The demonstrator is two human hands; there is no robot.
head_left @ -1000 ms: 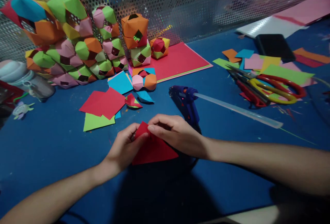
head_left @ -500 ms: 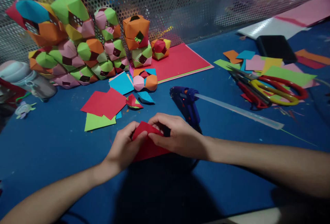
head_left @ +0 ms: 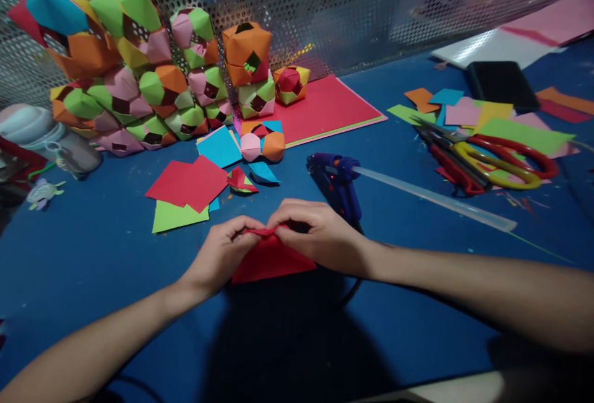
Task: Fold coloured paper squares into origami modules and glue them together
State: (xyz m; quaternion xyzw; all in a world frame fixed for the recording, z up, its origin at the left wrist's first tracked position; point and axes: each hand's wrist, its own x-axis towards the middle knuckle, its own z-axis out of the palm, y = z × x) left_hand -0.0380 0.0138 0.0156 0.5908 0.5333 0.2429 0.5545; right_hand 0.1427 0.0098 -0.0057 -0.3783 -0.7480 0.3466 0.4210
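Observation:
A folded red paper square (head_left: 269,260) lies on the blue table (head_left: 93,267) just in front of me. My left hand (head_left: 221,254) pinches its upper left edge with thumb and fingers closed. My right hand (head_left: 320,234) presses and pinches the upper right edge, fingers curled over the fold. Both hands meet at the top of the paper. A blue glue gun (head_left: 336,183) lies just behind my right hand, its clear glue stick (head_left: 436,200) pointing right.
Loose red, green and blue paper squares (head_left: 188,186) lie left of the hands. Stacked multicoloured paper balls (head_left: 139,81) stand against a perforated metal screen. Scissors (head_left: 487,155) and paper scraps lie at right, a black phone (head_left: 499,84) beyond, a bottle (head_left: 46,137) far left.
The paper's top point has been folded down, so the red shape is flatter and lower. Both hands have closed in together over its upper edge.

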